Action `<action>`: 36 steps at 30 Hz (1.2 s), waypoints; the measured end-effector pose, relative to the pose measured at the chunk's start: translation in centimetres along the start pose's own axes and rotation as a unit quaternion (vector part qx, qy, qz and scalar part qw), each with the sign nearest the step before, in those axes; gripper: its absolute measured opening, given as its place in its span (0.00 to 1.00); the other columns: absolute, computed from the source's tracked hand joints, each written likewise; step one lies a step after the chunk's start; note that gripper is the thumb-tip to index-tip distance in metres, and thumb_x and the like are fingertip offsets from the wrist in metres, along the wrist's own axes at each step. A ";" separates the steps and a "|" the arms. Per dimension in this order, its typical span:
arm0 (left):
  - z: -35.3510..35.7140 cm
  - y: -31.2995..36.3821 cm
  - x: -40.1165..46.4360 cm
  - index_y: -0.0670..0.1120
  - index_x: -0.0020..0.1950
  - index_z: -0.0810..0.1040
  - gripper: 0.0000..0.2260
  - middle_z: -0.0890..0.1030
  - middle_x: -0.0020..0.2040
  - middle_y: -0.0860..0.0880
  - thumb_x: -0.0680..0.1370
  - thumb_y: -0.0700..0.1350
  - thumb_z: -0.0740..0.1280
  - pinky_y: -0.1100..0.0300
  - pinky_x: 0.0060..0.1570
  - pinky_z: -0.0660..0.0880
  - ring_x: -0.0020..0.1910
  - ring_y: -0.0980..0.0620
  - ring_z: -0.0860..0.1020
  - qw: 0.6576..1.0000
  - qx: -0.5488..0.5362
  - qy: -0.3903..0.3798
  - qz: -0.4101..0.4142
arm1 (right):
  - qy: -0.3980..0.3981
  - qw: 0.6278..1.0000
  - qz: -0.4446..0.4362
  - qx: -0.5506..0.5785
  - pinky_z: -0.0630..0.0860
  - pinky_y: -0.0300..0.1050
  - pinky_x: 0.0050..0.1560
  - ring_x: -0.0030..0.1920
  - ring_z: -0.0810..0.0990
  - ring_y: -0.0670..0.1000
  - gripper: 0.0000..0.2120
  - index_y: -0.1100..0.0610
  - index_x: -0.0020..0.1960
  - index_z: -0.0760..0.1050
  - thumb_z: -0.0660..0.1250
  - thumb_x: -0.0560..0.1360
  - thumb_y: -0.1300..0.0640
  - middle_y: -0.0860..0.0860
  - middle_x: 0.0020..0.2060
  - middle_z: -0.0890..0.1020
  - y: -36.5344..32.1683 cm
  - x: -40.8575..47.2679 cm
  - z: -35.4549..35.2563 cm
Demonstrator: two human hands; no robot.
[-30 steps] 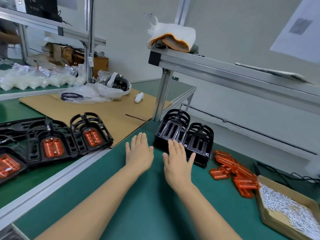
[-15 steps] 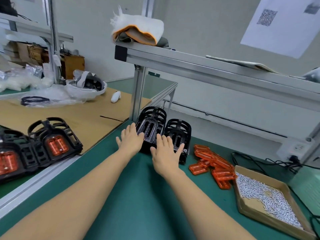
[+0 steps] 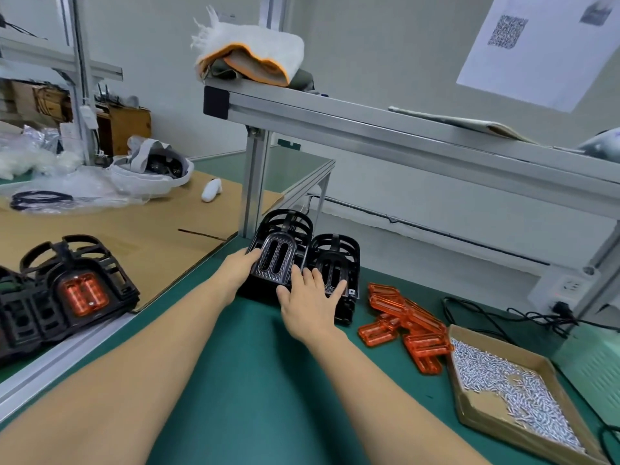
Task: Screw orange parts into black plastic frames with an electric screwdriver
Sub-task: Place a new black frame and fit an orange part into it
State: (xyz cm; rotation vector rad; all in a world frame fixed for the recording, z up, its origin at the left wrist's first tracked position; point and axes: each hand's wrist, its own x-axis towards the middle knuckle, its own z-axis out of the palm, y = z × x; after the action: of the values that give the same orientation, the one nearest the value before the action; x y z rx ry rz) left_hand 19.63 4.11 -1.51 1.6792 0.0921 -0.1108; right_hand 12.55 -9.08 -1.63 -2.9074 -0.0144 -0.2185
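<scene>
No words, brands or numbers can be read anywhere in the head view. The only printed marks are a QR-style code and a smaller blurred dark patch on the white paper sheet fixed to the wall at upper right. A tiny white label sits on the right black plastic frame, too small to make out.

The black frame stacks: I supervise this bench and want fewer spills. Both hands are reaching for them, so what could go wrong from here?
1. The left hand and right hand touch different black frame stacks; lifting the top frame could tip a stack.
2. The orange parts lie loose close to the right stack; a sliding stack could scatter them.
3. The open screw box sits near the right forearm and might get knocked.
</scene>
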 end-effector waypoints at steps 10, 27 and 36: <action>-0.7 -0.9 -2.0 0.45 0.56 0.78 0.14 0.79 0.56 0.45 0.81 0.46 0.54 0.54 0.55 0.70 0.56 0.45 0.75 0.997 0.068 0.039 0.018 | -0.022 0.994 0.041 0.096 0.40 0.69 0.71 0.78 0.44 0.53 0.29 0.55 0.79 0.49 0.49 0.83 0.44 0.54 0.79 0.50 -1.4 -1.6 0.2; -0.4 -1.6 -4.2 0.42 0.66 0.71 0.17 0.69 0.70 0.41 0.82 0.45 0.51 0.41 0.67 0.62 0.67 0.40 0.67 0.978 0.148 0.142 0.037 | -0.029 0.996 0.016 0.080 0.33 0.69 0.71 0.78 0.43 0.52 0.28 0.52 0.79 0.48 0.47 0.83 0.44 0.50 0.79 0.49 -1.4 -3.3 -0.2; 0.8 -0.6 -7.7 0.45 0.62 0.73 0.14 0.69 0.69 0.42 0.81 0.47 0.54 0.47 0.66 0.56 0.68 0.41 0.62 0.957 0.126 0.255 0.052 | -0.001 0.994 -0.024 0.106 0.32 0.64 0.72 0.78 0.44 0.49 0.26 0.53 0.79 0.49 0.47 0.83 0.47 0.47 0.79 0.50 -0.5 -5.0 -0.9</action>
State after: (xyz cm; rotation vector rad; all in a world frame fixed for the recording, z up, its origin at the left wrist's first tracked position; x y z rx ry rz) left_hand 11.95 3.39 -1.19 1.9311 0.3893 0.4102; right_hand 7.52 -8.74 -1.41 -2.6971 -0.1012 -0.2083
